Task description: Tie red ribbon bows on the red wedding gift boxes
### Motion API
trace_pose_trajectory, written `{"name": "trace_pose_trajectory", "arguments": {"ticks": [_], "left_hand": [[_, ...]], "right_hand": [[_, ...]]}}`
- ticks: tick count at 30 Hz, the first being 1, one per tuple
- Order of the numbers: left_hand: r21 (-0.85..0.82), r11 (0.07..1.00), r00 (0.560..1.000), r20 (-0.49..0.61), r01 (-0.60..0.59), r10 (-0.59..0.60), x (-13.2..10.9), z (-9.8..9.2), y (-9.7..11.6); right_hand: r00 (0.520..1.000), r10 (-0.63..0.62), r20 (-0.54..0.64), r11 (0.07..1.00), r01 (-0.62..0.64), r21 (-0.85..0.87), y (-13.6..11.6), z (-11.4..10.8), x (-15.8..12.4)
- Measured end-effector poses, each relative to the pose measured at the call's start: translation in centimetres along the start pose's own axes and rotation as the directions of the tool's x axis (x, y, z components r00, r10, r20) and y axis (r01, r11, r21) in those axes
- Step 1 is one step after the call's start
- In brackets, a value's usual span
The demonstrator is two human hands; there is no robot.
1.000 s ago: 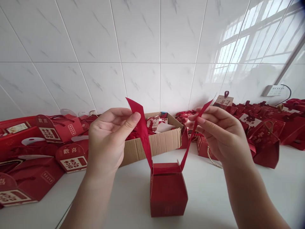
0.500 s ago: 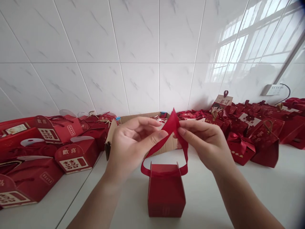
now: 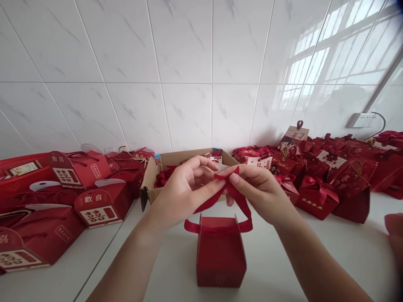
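A small red gift box [image 3: 221, 260] stands upright on the white table in front of me. Dark red ribbon [image 3: 244, 205] runs through the top of the box, and its two ends rise and cross above it. My left hand [image 3: 185, 188] pinches one end between thumb and fingers. The other end is pinched by my right hand [image 3: 264, 191], whose thumb almost meets the left thumb at the crossing. Both hands hang just above the box. Part of the ribbon is hidden behind my fingers.
Behind my hands sits an open cardboard box [image 3: 146, 184] with red things in it. Red gift boxes [image 3: 100, 205] crowd the left side. More boxes, some with bows [image 3: 317, 197], fill the right. A tiled wall [image 3: 185, 113] closes the back. A blurred hand [image 3: 394, 228] shows at the right edge.
Both hands have come down and closer together. The ribbon's peak has dropped, and the ends now cross at my fingertips. A blurred hand has appeared at the right edge.
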State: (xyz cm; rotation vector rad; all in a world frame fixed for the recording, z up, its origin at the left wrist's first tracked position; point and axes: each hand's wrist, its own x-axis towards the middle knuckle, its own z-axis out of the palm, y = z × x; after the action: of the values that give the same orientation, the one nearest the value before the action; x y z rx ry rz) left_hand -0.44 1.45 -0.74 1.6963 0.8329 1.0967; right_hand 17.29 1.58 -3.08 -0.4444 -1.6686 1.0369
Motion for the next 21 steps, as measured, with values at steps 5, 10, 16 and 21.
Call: {"name": "trace_pose_trajectory", "arguments": {"ticks": [5, 10, 16, 21], "left_hand": [[-0.195, 0.974, 0.988, 0.121, 0.118, -0.095, 0.5, -0.6, -0.2], [-0.284, 0.946, 0.986, 0.108, 0.154, -0.128, 0.7, -0.6, -0.3], [-0.154, 0.987, 0.999, -0.028, 0.036, -0.041, 0.7, -0.6, -0.3], [0.276, 0.937, 0.960, -0.113, -0.216, 0.255, 0.3, -0.4, 0.1]], "right_hand": [[0.965, -0.232, 0.124, 0.894, 0.262, -0.364, 0.2, -1.6, 0.2], [0.871, -0.366, 0.327, 0.615, 0.490, -0.617, 0.2, -2.5, -0.2], [0.867, -0.397, 0.301, 0.587, 0.492, -0.643, 0.8, -2.4, -0.1], [0.925, -0.346, 0.155, 0.754, 0.373, -0.540, 0.5, -2.2, 0.0]]}}
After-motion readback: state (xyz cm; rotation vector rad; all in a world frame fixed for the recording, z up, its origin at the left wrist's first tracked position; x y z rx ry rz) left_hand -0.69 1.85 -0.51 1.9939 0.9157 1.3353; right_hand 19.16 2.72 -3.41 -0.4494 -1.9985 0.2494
